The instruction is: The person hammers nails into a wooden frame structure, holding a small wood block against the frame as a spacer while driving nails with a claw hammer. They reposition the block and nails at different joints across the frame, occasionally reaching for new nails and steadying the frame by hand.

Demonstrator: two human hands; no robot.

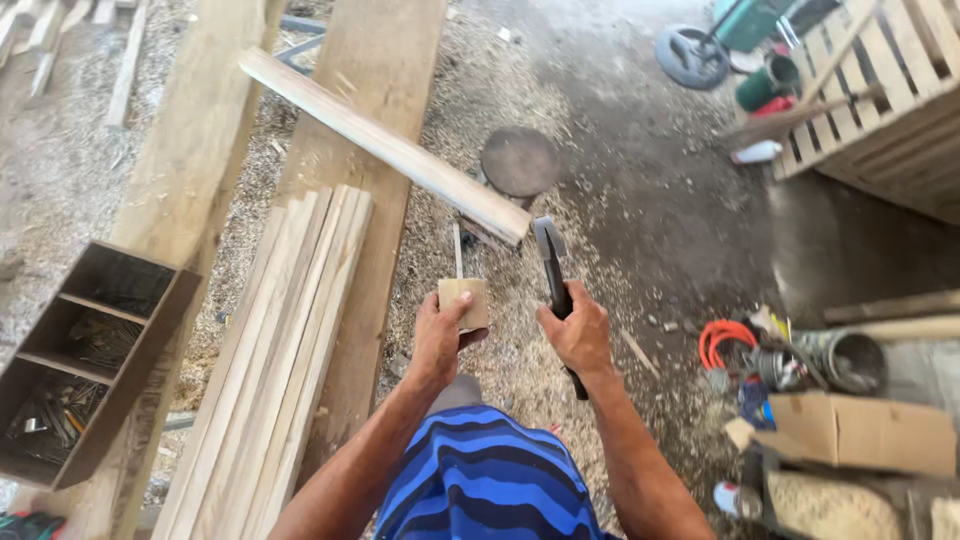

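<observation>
My left hand (pixel 438 338) grips a small square wooden block (pixel 465 301) from which a thin nail or strip sticks up. My right hand (pixel 577 335) is closed around the dark handle of a claw hammer (pixel 551 262), its metal head raised just right of the block. A long pale wooden batten (pixel 385 145) lies slanted across two wide planks, its near end just above the hammer head. My blue striped shirt fills the bottom middle.
A stack of thin slats (pixel 285 340) lies on the wide planks (pixel 375 60) at left. A dark wooden tray with nails (pixel 85 360) sits far left. A round stool top (pixel 519 160), a pallet crate (pixel 880 100), a cardboard box (pixel 860 432) and an orange cord (pixel 724 340) stand on the sawdust floor.
</observation>
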